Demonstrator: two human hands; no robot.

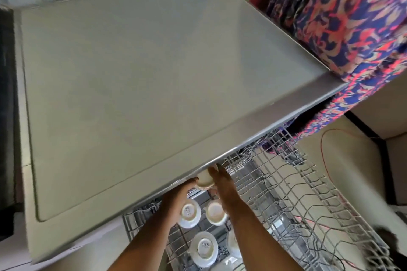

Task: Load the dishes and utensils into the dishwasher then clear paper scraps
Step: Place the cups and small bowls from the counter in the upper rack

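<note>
We record, nearest the camera, both bare forearms reaching forward over the pulled-out wire rack (286,196) of the dishwasher. Beneath them sit inverted dishes: a near white bowl (203,248) whose base carries print we read as "SISTA", a second white bowl (189,213) with the same word, and a cream bowl (216,213) just beside it with no legible mark. One more white piece is largely hidden under the right forearm. The right half of the rack shows only bare tines.

Beyond these, the left hand (187,187) and right hand (222,179) meet on a small cream cup (205,179). It lies between them: the left fingertips press its left side, and the right fingers curl over its right flank and far side. Neither hand is spread, and both are closed in on the cup. The cup is held over the rack's far-left corner, just at the front edge of the grey top panel (132,83) and apart from the seated dishes below. It is round, so we note no long axis. Its wider rim appears to face down toward the rack, though blur prevents certainty.

We judge this to be the placing step. The free seat lies directly below the fingers, both hands are equally near it, and the overhanging edge is the clearance concern.

Farthest away, we note a black appliance (6,94) at left, patterned fabric (341,17) at right, and a red cable (323,156) on the floor
</note>
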